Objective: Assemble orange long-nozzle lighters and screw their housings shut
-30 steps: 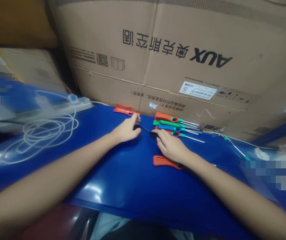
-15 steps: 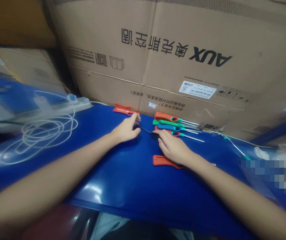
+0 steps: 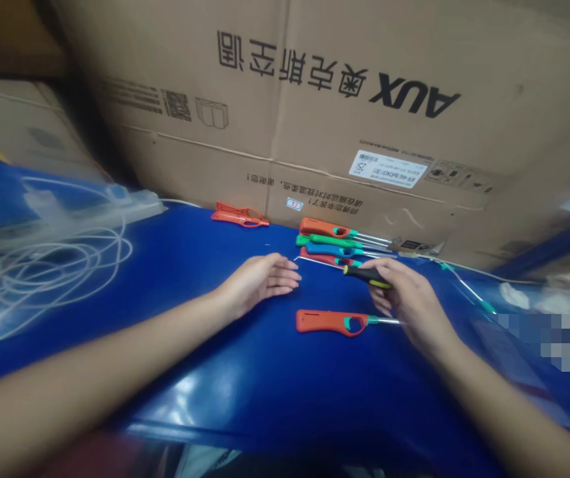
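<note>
My right hand (image 3: 407, 292) grips the black and yellow handle of a screwdriver (image 3: 372, 274). Its thin metal shaft points left, and a small bend or sliver shows at its tip. Just left of that tip is my left hand (image 3: 268, 282), fingers stretched out and holding nothing that I can see. Below the screwdriver an orange gas lighter (image 3: 327, 321) lies on the blue table, its metal tube partly behind my right hand. Behind the shaft is a row of lighters: orange (image 3: 325, 228), green (image 3: 332, 241), blue (image 3: 329, 250) and red (image 3: 315, 256).
An orange lighter shell half (image 3: 240, 215) lies against the large cardboard box (image 3: 165, 166) at the back. A white power strip (image 3: 140, 209) and coiled white cable (image 3: 66, 265) are on the left. White crumpled material (image 3: 514, 295) lies at the right on the blue table (image 3: 245, 378).
My right hand has drawn the screwdriver to the right, away from my left hand. My left fingers have come off the shaft and opened. More of the near orange lighter shows.
</note>
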A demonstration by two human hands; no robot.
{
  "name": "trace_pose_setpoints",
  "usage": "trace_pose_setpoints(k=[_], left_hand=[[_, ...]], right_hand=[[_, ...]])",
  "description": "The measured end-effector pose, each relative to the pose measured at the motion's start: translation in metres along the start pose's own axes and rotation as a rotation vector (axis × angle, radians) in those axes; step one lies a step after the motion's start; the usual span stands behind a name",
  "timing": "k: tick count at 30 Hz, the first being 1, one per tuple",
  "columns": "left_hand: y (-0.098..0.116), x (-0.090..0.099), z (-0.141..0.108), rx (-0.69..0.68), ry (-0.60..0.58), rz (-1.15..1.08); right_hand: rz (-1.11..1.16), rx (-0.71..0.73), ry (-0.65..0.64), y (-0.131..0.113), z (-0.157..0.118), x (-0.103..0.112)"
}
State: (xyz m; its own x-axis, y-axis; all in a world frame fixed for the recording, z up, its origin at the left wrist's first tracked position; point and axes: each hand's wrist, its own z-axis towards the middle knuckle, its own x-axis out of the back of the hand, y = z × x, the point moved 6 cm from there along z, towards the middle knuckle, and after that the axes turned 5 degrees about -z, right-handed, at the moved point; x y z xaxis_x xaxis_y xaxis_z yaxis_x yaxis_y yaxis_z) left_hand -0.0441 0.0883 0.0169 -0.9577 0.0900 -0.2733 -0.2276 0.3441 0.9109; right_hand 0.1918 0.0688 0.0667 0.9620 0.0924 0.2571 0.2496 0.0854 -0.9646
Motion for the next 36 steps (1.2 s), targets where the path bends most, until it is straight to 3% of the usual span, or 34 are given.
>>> trace_pose_setpoints(k=[5,8,13,20,31,36], left_hand=[[-0.018,-0.026,-0.027,0.222,-0.078,-0.258],[-0.017,-0.031,-0.033,0.169,-0.109,-0.328],[-0.010,-0.032,-0.035,-0.005,-0.165,-0.260],[-0.005,-0.028,-0.032,-0.126,-0.126,-0.177],[0.028,-0.021,-0.047,-0.700,0.059,0.424],[0.038,-0.026,-0.057,-0.945,0.071,0.654]], right_hand=[[0.178,-0.053,0.084,0.019,0.001,0.006],[0.201,-0.073,0.091,0.026,0.001,0.007],[0.177,-0.066,0.091,0.027,-0.001,0.009],[0.160,-0.059,0.075,0.030,-0.002,0.008],[0.157,-0.055,0.075,0.024,-0.006,0.009],[0.132,-0.058,0.068,0.025,-0.007,0.009]])
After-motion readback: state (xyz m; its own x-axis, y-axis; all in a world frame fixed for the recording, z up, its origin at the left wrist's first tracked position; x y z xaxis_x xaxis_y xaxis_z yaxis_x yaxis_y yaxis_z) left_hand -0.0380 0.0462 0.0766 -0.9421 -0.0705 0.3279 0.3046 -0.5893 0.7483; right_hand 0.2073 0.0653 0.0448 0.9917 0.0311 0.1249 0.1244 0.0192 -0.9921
